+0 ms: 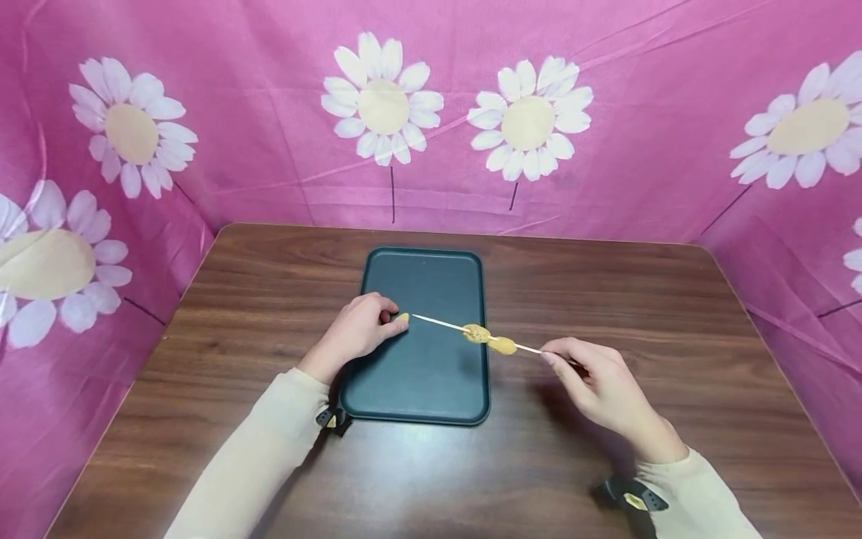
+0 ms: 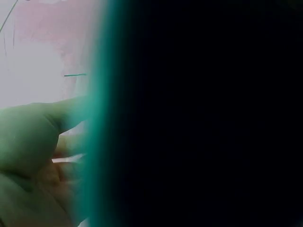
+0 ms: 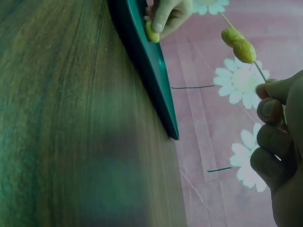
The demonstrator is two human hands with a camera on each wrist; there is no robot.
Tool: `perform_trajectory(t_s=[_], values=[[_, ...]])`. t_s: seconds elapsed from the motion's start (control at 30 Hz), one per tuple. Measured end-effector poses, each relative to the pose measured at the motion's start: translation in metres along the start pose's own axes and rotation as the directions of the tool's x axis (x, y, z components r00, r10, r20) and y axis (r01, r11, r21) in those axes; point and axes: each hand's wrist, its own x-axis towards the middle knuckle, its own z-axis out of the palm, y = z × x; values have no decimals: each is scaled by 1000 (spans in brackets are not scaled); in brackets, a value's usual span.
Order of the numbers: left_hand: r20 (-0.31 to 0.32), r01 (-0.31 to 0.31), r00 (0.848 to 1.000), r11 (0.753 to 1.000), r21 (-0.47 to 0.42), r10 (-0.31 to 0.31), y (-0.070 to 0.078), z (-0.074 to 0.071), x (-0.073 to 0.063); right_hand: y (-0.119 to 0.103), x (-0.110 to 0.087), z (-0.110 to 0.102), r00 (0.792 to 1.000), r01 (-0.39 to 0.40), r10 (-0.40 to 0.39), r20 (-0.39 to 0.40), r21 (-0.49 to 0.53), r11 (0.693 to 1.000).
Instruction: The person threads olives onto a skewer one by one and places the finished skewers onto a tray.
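Observation:
My right hand (image 1: 606, 385) pinches the lower end of a thin wooden skewer (image 1: 438, 323) over the tray's right side. Two oval, yellow-brown food pieces (image 1: 476, 334) are threaded along its middle, one against the other. Between thumb and fingers, my left hand (image 1: 364, 328) grips a small yellow food piece (image 1: 402, 317), mostly covered in the head view but clearer in the right wrist view. The skewer's bare tip points at this piece from close by. Under both lies a dark green tray (image 1: 417, 389). Darkness blocks most of the left wrist view.
The tray lies on a brown wood-grain table (image 1: 606, 277). Pink cloth (image 1: 269, 112) with white daisies surrounds the table at the back and sides. A dark wrist device (image 1: 333, 419) sits on the left cuff, and another (image 1: 633, 495) on the right one.

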Motion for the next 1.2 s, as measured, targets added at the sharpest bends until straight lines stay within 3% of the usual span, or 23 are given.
perform_trajectory(t_s=[0.2,0.43,0.63,0.73,0.9,1.2], values=[[1,-43,999,998,-42,43,-4,3,-2,3,-4,1,1000,-10,10,-5,-8,1000],[-83,-76,995,967,-244,58,-6,-4,-7,5,-1,-2,1000,-16,16,-10,1,1000],[-138,-109,988,955,-276,73,-4,-7,-13,5,0,-2,999,-1,1,-32,2,1000],[-171,-157,979,950,-269,114,-3,-9,-17,5,0,-1,1000,-8,8,-27,2,1000],[-227,-261,952,935,-240,208,-3,-13,-22,4,1,0,999,-6,6,-33,0,1000],[-266,-348,923,899,-265,279,-2,-15,-26,4,0,0,1000,-6,6,-30,1,1000]])
